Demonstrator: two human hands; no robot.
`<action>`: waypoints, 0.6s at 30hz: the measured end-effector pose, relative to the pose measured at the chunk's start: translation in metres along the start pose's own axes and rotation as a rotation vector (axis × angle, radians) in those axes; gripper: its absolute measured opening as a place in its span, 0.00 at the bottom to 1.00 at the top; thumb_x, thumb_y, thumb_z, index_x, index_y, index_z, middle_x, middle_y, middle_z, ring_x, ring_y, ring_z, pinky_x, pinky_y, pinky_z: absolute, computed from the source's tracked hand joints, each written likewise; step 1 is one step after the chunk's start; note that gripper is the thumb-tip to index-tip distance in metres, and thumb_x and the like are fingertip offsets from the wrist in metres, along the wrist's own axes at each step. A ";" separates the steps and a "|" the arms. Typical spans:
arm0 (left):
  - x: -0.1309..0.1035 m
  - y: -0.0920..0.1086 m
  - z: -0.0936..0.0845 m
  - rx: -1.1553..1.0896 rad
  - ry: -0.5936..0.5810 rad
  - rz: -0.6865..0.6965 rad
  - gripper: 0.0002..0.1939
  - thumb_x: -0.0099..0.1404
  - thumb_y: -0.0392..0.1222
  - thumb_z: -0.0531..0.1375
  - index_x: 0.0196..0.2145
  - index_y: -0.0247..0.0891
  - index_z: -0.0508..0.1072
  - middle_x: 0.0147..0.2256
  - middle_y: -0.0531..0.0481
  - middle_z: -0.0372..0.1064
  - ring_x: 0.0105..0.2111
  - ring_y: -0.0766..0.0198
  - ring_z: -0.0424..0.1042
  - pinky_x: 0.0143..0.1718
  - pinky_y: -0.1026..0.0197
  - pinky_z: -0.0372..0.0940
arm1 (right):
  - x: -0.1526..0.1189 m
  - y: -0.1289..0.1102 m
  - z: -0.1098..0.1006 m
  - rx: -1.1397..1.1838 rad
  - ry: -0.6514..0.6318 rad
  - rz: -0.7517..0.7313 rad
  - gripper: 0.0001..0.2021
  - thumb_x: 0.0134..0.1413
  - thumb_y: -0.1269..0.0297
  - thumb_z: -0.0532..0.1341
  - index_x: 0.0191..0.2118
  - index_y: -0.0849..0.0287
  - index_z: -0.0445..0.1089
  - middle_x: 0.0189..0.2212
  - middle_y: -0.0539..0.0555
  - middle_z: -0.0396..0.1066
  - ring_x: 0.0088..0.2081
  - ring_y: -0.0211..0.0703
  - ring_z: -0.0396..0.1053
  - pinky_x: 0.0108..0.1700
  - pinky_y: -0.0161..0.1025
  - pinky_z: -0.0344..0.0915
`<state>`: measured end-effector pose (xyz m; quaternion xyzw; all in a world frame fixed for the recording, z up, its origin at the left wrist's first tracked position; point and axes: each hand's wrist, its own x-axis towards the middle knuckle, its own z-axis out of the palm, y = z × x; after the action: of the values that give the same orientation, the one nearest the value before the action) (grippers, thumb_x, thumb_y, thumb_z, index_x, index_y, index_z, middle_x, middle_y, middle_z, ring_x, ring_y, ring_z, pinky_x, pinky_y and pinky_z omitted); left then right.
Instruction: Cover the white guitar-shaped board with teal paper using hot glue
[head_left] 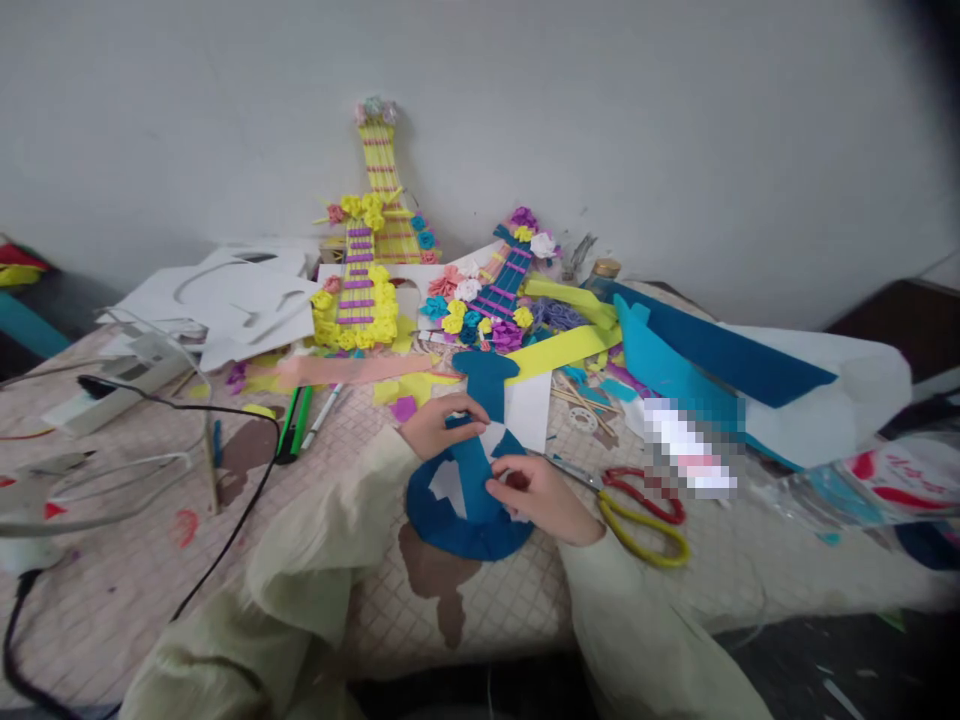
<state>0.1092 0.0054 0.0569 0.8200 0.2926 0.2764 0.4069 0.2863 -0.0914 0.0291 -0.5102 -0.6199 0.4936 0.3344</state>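
Observation:
A dark blue guitar-shaped paper cutout point(486, 372) lies flat in front of me, with a rounded body and a narrow neck ending in a wider head. Patches of white backing point(448, 487) show through its blue covering. My left hand point(444, 425) grips the neck from the left, fingertips together on its edge near a white patch. From the right, my right hand point(546, 497) has its thumb and index finger closed at the cutout's blue middle strip; its other fingers are curled. Just beside my right hand lie scissors point(643, 525) with one red and one yellow handle loop.
Behind stand decorated yellow point(382, 160) and blue point(506, 280) pieces with paper flowers. A green utility knife point(294, 425) and white power strip point(112, 385) lie left. Blue paper sheets point(735, 340) and a plastic bottle point(892, 480) are right. A black cable point(259, 490) crosses the patterned tablecloth.

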 end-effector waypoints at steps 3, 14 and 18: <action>-0.037 0.016 0.012 0.078 0.460 0.037 0.10 0.59 0.42 0.56 0.38 0.37 0.69 0.39 0.45 0.68 0.43 0.59 0.66 0.47 0.57 0.59 | -0.023 -0.004 0.003 0.138 0.008 0.090 0.11 0.49 0.56 0.58 0.29 0.59 0.62 0.15 0.42 0.58 0.13 0.30 0.58 0.16 0.29 0.53; -0.114 0.042 0.110 -0.598 0.315 -0.339 0.38 0.59 0.46 0.57 0.61 0.48 0.41 0.43 0.45 0.69 0.35 0.60 0.72 0.36 0.58 0.69 | -0.051 -0.001 0.031 0.300 0.030 0.135 0.14 0.48 0.52 0.59 0.35 0.57 0.64 0.21 0.46 0.65 0.13 0.28 0.55 0.14 0.30 0.52; -0.108 0.042 0.108 -0.346 0.244 -0.299 0.18 0.59 0.43 0.57 0.48 0.44 0.69 0.42 0.45 0.71 0.38 0.58 0.71 0.38 0.57 0.68 | -0.063 0.006 0.017 0.108 0.198 0.137 0.21 0.48 0.51 0.59 0.46 0.54 0.59 0.21 0.46 0.67 0.14 0.34 0.58 0.15 0.33 0.55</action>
<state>0.1216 -0.1459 0.0130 0.6462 0.4059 0.3560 0.5393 0.2883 -0.1565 0.0238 -0.5788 -0.5200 0.4952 0.3865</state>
